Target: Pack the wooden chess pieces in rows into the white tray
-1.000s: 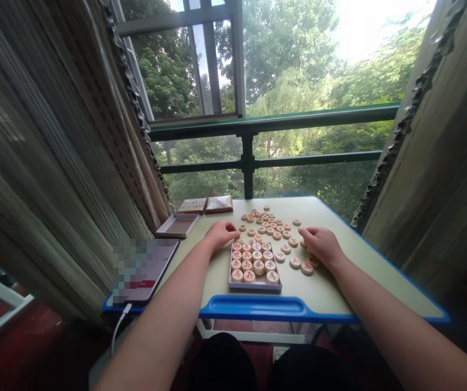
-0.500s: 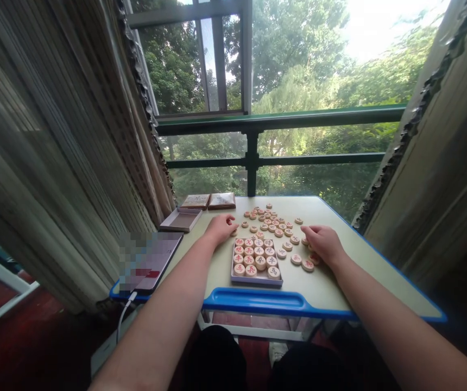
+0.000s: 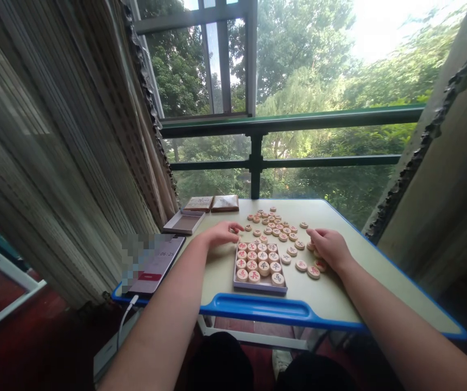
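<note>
Cream pieces (image 3: 283, 237) between the spread left hand (image 3: 222, 233) and curled right hand (image 3: 330, 247) (grip unclear).

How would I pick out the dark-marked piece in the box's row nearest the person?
On the pale table, find the shallow box just beyond the blue groove. In its nearest row, go to the right end. That piece sits past a gap, its mark dark while the row's other two are red.

I see open tabletop (image 3: 374, 263) right of the right hand (image 3: 329, 247) — but loose discs (image 3: 283, 237) crowd its way leftward to the box (image 3: 260, 289).
</note>
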`<state>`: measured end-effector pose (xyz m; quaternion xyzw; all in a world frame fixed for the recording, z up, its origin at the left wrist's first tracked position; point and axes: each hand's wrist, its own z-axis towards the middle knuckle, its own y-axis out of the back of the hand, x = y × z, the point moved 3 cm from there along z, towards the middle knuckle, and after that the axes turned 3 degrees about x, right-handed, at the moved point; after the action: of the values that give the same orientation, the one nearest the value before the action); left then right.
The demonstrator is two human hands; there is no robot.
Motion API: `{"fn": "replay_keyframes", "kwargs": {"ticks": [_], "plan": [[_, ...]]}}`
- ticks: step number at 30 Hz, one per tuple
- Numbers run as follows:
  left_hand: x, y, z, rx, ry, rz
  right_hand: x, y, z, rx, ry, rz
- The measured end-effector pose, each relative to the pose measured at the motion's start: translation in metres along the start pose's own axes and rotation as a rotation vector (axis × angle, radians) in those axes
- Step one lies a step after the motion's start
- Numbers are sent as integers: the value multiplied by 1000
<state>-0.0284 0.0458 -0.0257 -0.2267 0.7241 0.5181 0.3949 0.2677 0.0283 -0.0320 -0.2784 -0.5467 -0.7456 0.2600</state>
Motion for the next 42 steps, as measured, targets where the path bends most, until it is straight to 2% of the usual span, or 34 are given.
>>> {"fn": "replay_keyframes", "kwargs": {"ticks": [2, 4, 9, 13, 16, 22, 26, 29, 33, 38, 42], "plan": [[1, 1, 0, 25, -17, 25, 0, 0, 0, 9, -11, 19], [3, 1, 1, -4, -17, 39, -1, 0, 1, 9, -40, 60], [7, 0, 7, -163, -15, 69, -1, 2, 1, -73, -127, 150], [8, -1, 14, -341, -79, 225, -1, -1, 0, -4, -166, 212], [8, -1, 16, -412, -102, 279, -2, -3, 2, 11, -146, 219], [10, -1, 14, -411, -54, 311, -9, -4, 7, -53, -159, 238], [14, -1, 16, -409, -61, 310, -7, -4, 7, -28, -164, 247], [15, 1, 18, -464, -63, 318, -5, -2, 6, -35, -173, 239], [13, 4, 15, -560, 19, 347, -5, -1, 5, -53, -169, 239], [13, 2, 12, -464, 66, 354, -4, -1, 4, -31, -205, 251], [14, 3, 13, -438, 51, 409, -2, 0, 3, -20, -205, 258]]}}
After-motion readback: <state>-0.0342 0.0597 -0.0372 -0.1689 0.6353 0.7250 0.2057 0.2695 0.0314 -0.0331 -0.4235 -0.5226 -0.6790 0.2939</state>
